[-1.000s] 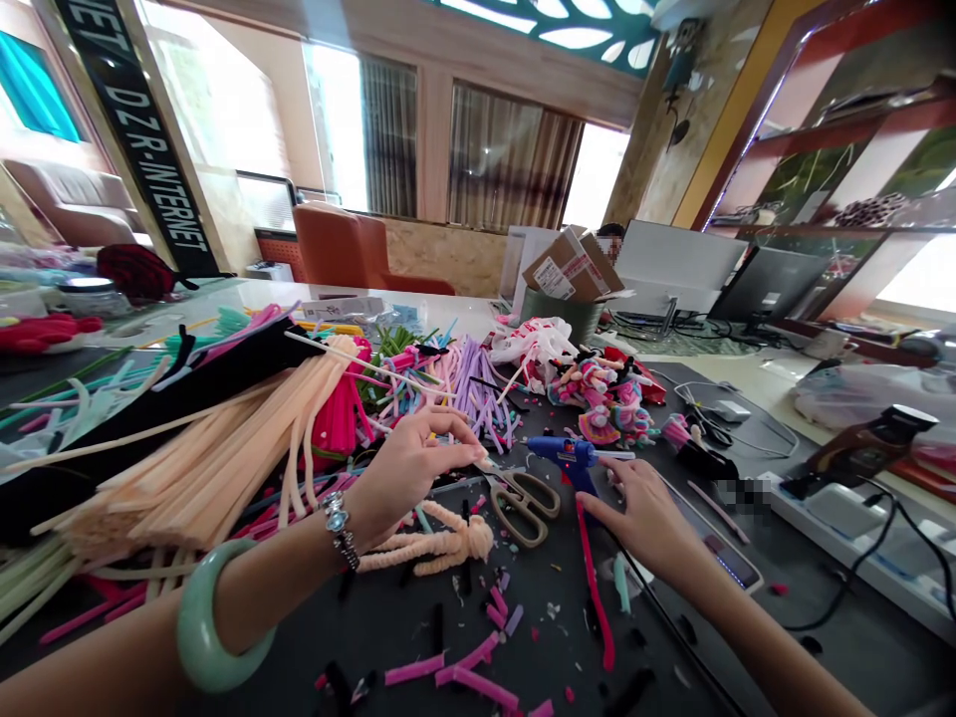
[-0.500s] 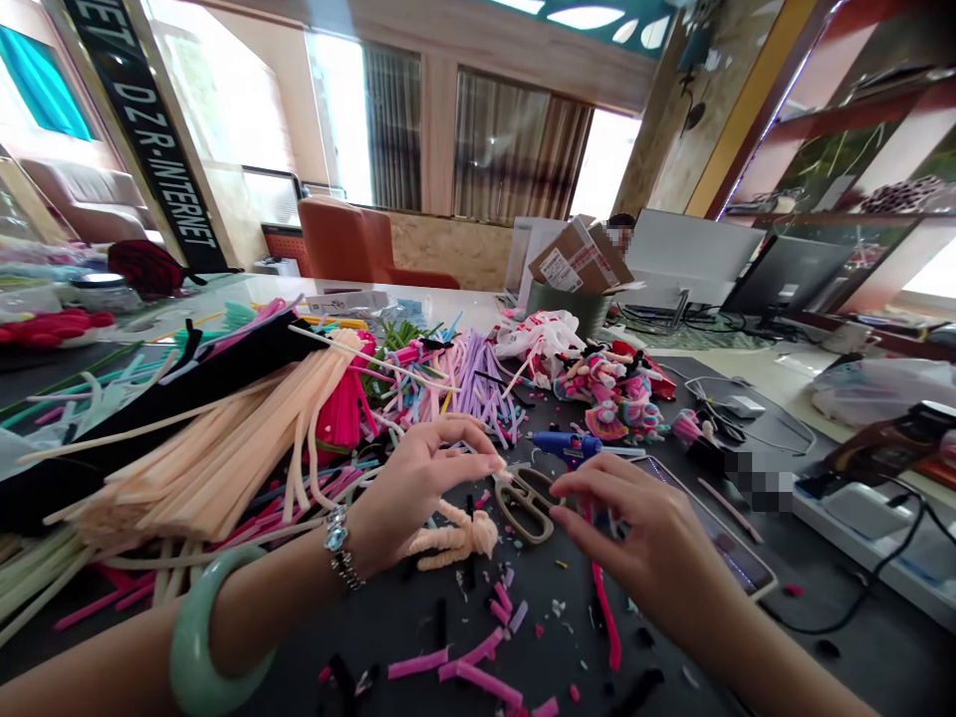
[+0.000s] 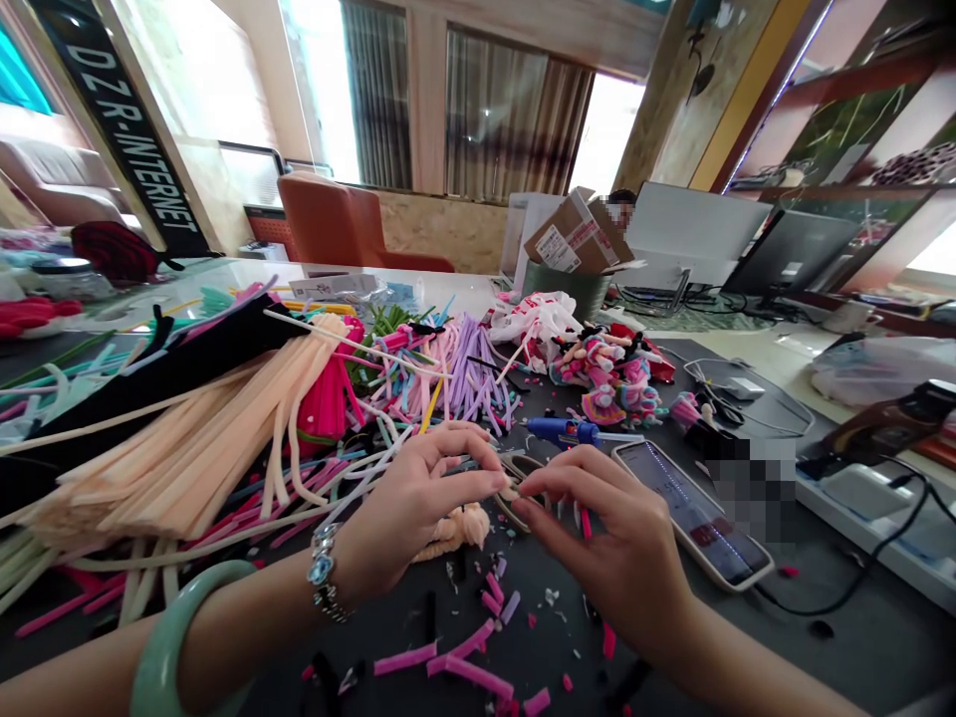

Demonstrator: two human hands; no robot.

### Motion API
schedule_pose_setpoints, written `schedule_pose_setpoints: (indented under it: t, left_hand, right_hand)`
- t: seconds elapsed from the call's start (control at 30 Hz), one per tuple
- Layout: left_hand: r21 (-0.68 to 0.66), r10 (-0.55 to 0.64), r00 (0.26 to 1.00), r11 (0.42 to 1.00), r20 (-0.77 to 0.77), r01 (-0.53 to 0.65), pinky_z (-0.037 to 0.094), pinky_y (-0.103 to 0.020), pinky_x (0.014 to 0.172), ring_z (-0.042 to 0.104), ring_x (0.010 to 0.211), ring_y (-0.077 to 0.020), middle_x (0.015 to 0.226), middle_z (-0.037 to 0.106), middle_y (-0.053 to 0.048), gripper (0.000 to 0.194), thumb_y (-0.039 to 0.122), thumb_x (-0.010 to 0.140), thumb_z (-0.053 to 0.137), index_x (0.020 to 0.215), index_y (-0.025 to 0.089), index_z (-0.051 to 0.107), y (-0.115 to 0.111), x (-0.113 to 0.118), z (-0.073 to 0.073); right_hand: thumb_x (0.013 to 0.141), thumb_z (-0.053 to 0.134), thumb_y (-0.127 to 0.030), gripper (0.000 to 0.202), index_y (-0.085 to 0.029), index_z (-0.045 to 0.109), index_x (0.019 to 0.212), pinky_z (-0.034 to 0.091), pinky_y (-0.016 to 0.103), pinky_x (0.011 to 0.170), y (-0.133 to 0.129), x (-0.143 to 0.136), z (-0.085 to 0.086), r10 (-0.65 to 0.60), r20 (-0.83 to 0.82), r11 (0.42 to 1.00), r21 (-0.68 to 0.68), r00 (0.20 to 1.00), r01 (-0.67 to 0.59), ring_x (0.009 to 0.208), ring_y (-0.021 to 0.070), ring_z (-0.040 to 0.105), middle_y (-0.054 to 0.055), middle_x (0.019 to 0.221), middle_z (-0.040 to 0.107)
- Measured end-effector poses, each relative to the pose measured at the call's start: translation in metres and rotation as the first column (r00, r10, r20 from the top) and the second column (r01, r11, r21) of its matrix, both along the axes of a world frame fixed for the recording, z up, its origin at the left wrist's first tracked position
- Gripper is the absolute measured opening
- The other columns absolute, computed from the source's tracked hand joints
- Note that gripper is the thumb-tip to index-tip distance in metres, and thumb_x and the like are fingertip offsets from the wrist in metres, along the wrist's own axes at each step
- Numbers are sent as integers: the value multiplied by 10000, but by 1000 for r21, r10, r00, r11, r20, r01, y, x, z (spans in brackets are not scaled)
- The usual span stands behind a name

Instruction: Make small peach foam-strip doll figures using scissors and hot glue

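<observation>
My left hand (image 3: 418, 498) pinches a small pale peach piece (image 3: 509, 491) between thumb and index finger. On the other side of it, the thumb and fingertips of my right hand (image 3: 604, 523) are closed on the same piece. Its exact shape is mostly covered by the fingers. Behind and below the fingertips lie scissors (image 3: 523, 464), partly hidden. A twisted peach pipe-cleaner figure (image 3: 455, 530) rests on the dark table under my left hand. Just beyond the hands is a blue glue gun (image 3: 562, 431).
Peach pipe cleaners (image 3: 201, 438) are heaped at left, lilac ones (image 3: 478, 368) behind. Small dolls (image 3: 612, 373) are piled at back right. A phone (image 3: 694, 513) and a power strip (image 3: 858, 528) lie to the right. Pink offcuts (image 3: 470, 672) are scattered in front.
My right hand has moved left until its fingertips meet those of my left hand at the small pale piece. The phone now shows more fully. The view has shifted slightly.
</observation>
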State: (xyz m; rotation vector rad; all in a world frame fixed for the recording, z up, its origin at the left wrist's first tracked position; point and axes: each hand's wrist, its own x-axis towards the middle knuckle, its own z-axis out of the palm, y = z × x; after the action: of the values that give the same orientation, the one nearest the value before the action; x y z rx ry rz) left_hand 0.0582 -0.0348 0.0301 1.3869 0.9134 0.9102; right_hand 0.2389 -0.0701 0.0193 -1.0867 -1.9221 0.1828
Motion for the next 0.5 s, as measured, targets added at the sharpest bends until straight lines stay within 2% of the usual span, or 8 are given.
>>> schedule_pose_setpoints:
  t: [0.3, 0.5]
  left_hand:
    - [74, 8, 999, 997, -49, -5, 367, -293, 960, 437, 1191, -216, 967, 567, -29, 102, 289, 756, 654, 707, 210, 613, 1, 2, -4]
    - [230, 36, 987, 973, -156, 1, 342, -269, 976, 469, 1156, -194, 988, 540, -20, 122, 310, 775, 662, 722, 206, 627, 3, 0, -6]
  right_hand:
    - [840, 599, -229, 77, -231, 650, 783, 453, 246, 620, 1, 0, 0, 15, -76, 991, -130, 997, -25, 681, 131, 564, 3, 754, 600]
    - [838, 599, -198, 70, -222, 637, 784, 431, 221, 619, 1, 1, -1, 26, -93, 988, -147, 995, -40, 677, 113, 542, -9, 749, 582]
